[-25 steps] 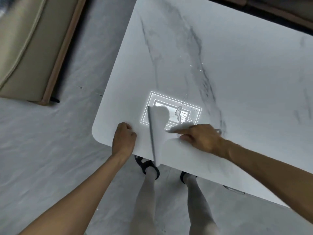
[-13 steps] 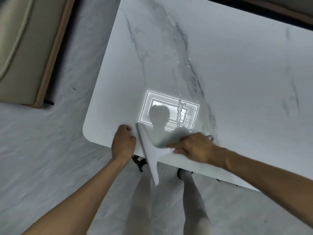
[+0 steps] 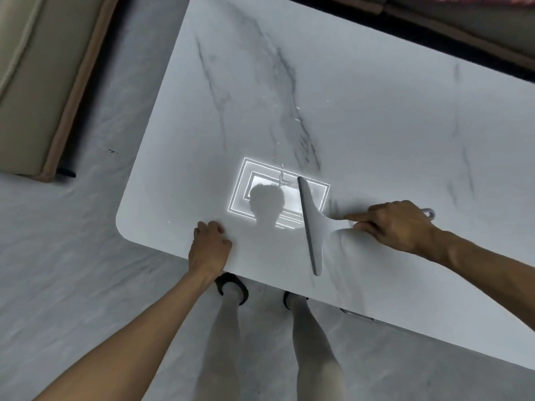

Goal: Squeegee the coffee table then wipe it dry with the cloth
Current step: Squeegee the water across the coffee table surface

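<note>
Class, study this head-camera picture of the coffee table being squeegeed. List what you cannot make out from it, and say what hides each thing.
- Squeegee handle: mostly covered by the right hand; only its end loop shows.
- Coffee table: far and right parts cut off by the picture's edges.
- Cloth: nowhere in view.
- Left hand fingers: curled over on the table, so their tips are hidden.
- Remaining wetness: glare from the reflected ceiling light masks it; only small droplets show.

Squeegee carried rightward

The right hand has drawn the white T-shaped plastic squeegee from beside the left hand to the reflection's right edge.
</note>
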### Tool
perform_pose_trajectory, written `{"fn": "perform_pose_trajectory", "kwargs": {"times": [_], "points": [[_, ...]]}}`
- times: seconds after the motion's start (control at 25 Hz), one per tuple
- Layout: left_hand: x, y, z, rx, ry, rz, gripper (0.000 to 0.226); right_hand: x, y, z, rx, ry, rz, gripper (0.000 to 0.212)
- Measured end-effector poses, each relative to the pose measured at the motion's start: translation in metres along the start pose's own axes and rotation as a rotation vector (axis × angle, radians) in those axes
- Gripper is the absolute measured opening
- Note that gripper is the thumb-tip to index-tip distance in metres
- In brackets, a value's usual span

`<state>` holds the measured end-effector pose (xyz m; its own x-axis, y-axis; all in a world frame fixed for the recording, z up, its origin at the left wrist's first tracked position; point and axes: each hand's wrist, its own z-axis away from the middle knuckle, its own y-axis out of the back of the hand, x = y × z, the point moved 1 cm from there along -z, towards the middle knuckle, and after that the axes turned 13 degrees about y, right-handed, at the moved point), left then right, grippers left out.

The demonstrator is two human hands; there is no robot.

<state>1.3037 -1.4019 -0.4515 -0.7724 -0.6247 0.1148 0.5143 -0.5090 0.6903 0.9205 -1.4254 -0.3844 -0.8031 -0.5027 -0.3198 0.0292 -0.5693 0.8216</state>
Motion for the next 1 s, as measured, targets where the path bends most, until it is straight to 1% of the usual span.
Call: {"fn": "perform_pose_trajectory", "kwargs": {"times": [0.12, 0.2, 0.28, 0.4, 0.48, 0.6, 0.68, 0.76, 0.92, 0.96, 1.0], "points": [[-0.014, 0.019, 0.003, 0.063, 0.118, 0.206, 0.012, -0.020, 0.018, -0.022, 0.021, 0.130, 0.013, 0.040], [-0.034, 0.032, 0.005, 0.156, 0.162, 0.345, 0.014, -0.055, 0.019, -0.069, -0.017, 0.251, -0.052, 0.039], [-0.054, 0.048, 0.007, 0.272, 0.223, 0.469, 0.015, -0.099, 0.013, -0.125, -0.065, 0.310, -0.123, 0.039], [-0.088, 0.071, 0.004, 0.447, 0.336, 0.551, 0.022, -0.174, 0.000, -0.209, -0.070, 0.395, -0.147, 0.044], [-0.109, 0.082, 0.000, 0.492, 0.380, 0.591, 0.029, -0.219, -0.007, -0.252, -0.046, 0.450, -0.109, 0.048], [-0.123, 0.088, -0.009, 0.477, 0.407, 0.578, 0.041, -0.257, -0.012, -0.290, -0.004, 0.453, -0.033, 0.055], [-0.129, 0.085, -0.018, 0.440, 0.418, 0.595, 0.041, -0.263, -0.017, -0.294, 0.002, 0.432, -0.022, 0.057], [-0.128, 0.077, -0.022, 0.406, 0.381, 0.591, 0.034, -0.252, -0.021, -0.276, -0.003, 0.411, -0.053, 0.056], [-0.108, 0.058, -0.019, 0.379, 0.266, 0.478, 0.018, -0.206, -0.029, -0.204, -0.027, 0.376, -0.122, 0.052], [-0.100, 0.051, -0.017, 0.332, 0.221, 0.470, 0.015, -0.197, -0.032, -0.185, -0.032, 0.360, -0.123, 0.050], [-0.090, 0.043, -0.014, 0.266, 0.188, 0.467, 0.018, -0.188, -0.035, -0.168, -0.038, 0.339, -0.123, 0.050]]}}
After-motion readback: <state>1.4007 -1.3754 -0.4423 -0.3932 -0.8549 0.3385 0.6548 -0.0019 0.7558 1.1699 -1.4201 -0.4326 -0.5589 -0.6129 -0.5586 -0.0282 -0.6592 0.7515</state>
